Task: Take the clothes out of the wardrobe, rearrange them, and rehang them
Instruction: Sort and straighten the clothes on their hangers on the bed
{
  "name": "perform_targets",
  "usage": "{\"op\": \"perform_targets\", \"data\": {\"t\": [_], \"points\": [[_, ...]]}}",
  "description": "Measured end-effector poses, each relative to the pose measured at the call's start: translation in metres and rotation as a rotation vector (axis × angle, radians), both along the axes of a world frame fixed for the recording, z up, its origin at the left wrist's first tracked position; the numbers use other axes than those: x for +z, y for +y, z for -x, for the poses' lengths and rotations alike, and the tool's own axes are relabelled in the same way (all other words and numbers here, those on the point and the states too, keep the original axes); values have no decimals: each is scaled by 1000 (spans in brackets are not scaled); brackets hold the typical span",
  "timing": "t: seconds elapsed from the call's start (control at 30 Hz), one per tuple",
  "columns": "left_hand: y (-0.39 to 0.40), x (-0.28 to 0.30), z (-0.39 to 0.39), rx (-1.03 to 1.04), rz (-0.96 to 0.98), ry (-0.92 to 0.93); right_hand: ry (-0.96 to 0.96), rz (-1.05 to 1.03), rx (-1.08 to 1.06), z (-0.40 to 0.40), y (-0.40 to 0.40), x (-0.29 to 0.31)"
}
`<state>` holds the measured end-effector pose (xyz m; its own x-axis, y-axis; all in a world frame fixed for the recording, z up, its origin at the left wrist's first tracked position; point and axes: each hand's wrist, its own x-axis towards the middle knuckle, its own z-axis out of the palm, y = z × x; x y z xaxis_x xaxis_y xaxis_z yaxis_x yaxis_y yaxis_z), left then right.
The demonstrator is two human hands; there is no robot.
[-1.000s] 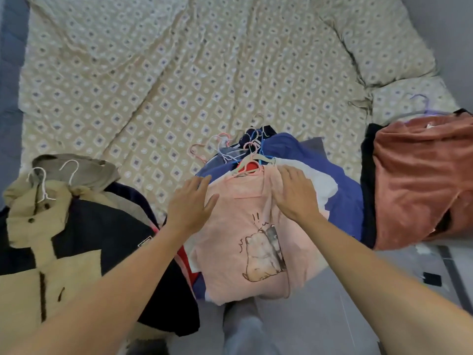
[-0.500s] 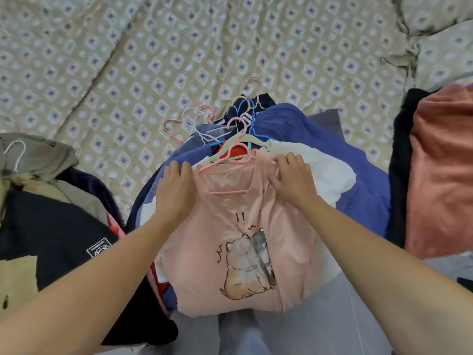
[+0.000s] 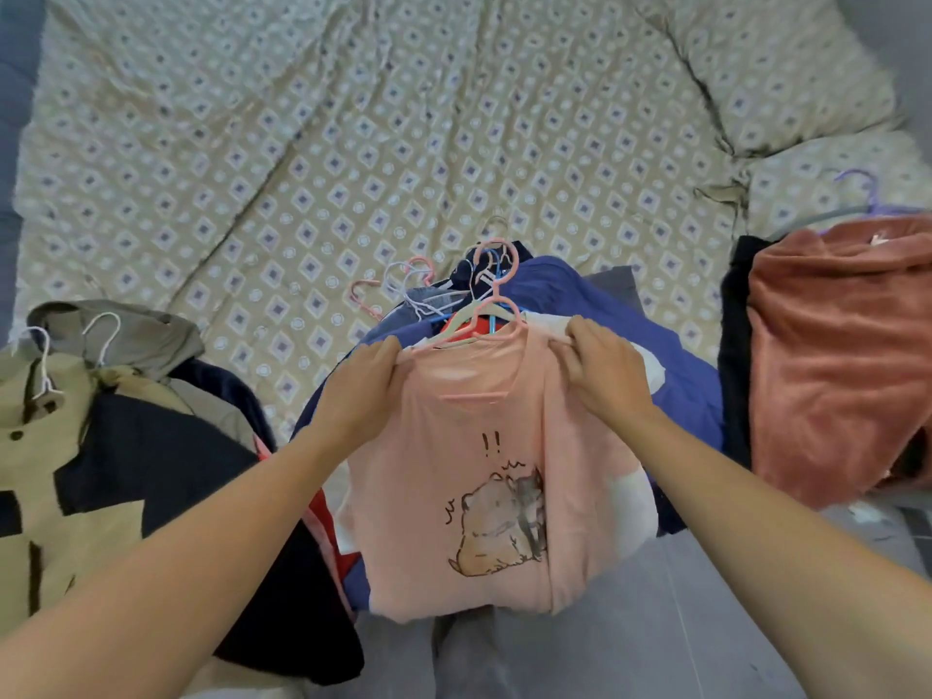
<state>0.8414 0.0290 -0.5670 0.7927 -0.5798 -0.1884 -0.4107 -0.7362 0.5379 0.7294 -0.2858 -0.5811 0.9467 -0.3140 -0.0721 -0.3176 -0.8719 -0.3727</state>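
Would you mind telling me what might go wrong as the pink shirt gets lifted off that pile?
The pink hanger hook sits among several other hanger hooks, so it may snag and drag garments along. The left hand and right hand grip only the pink shirt shoulders, so the hanger could slip out. The pile overhangs the bed edge and may slide off.

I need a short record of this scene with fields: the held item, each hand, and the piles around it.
held item: pink T-shirt on a pink hanger
left hand: grips the shirt's left shoulder
right hand: grips the right shoulder
under it: blue garment
left pile: beige and navy jacket
right pile: rust top
surface: patterned bedsheet
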Motion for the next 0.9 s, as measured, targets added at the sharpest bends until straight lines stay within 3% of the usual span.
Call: {"op": "perform_targets", "data": {"t": [0.17, 0.43, 0.7, 0.9], "points": [[17, 87, 4, -52, 24, -66, -30, 70, -67, 17, 20, 107], [84, 271, 7, -45, 233, -281, -297, 284, -116, 37, 95, 306], [243, 439, 32, 8, 290, -655, -529, 349, -109, 53, 247, 465], [372, 494, 59, 67, 291, -694, -609, 345, 0, 59, 371, 523]]}}
